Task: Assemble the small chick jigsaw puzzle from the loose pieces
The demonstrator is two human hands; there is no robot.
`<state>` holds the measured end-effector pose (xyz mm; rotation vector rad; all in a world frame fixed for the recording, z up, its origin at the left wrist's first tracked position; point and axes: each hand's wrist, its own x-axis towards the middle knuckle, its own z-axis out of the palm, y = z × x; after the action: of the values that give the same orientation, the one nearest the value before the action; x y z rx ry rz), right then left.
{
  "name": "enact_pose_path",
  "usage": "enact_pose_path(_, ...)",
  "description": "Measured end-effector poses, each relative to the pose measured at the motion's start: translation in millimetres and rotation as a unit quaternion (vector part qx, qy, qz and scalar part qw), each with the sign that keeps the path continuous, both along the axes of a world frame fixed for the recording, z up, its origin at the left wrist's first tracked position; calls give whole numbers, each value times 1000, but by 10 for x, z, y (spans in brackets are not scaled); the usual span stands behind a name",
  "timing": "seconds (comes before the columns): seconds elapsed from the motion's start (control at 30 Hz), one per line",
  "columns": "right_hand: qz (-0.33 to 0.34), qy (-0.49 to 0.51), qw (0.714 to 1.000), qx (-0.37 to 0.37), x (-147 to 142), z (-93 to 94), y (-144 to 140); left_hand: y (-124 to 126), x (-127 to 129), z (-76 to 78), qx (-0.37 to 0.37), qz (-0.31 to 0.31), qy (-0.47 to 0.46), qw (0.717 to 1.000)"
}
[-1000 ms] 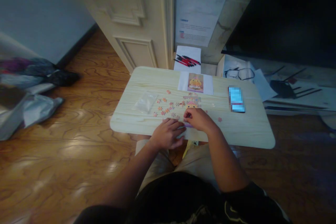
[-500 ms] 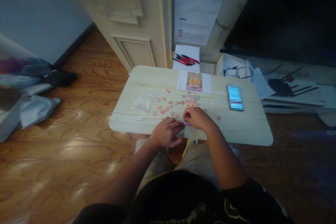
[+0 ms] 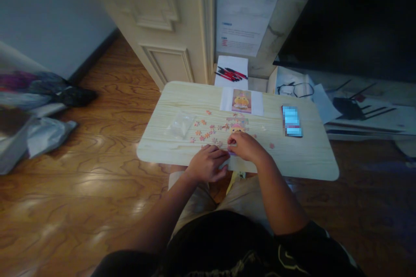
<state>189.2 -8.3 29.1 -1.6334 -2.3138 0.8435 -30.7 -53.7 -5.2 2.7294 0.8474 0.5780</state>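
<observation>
A partly joined jigsaw puzzle (image 3: 237, 126) with a yellow character under a pink top lies near the front of the small table, its lower part covered by my hands. My right hand (image 3: 245, 145) is over it, thumb and fingertips pinched together; whatever is between them is hidden. Resting at the puzzle's lower left edge, my left hand (image 3: 209, 163) has its fingers stretched out and its thumb apart. Several loose puzzle pieces (image 3: 207, 135) are scattered left of the puzzle. To the right lies a single pink piece (image 3: 272, 146).
Behind the puzzle, a printed reference picture (image 3: 241, 101) lies on white paper. A clear plastic bag (image 3: 180, 124) is at the left of the table (image 3: 312, 160), a phone (image 3: 291, 121) at the right. Red and black pens (image 3: 231, 74) lie beyond the back edge.
Both hands keep nearly the same pose over the puzzle. The whole view has shifted very slightly; no piece has visibly moved.
</observation>
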Motion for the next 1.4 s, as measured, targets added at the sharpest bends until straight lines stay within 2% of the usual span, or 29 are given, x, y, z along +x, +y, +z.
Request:
enact_pose_path(0.27, 26, 17, 999, -17, 2, 60, 9, -6, 2, 0, 1, 5, 1, 1000)
enact_pose_path(0.47, 1, 37, 999, -38, 0, 81, 0, -9, 3, 7, -8, 6, -2, 1000)
enact_pose_path(0.73, -8, -18, 1000, -10, -18, 42, -10, 0, -1, 0, -10, 3, -1, 1000)
enact_pose_path(1.07, 16, 40, 998, -56, 8, 103, 2, -11, 2, -2, -2, 8, 3, 1000)
enact_pose_path(1.4, 12, -8, 1000, -12, -56, 66, -59, -10, -2, -17, 2, 10, -1, 1000)
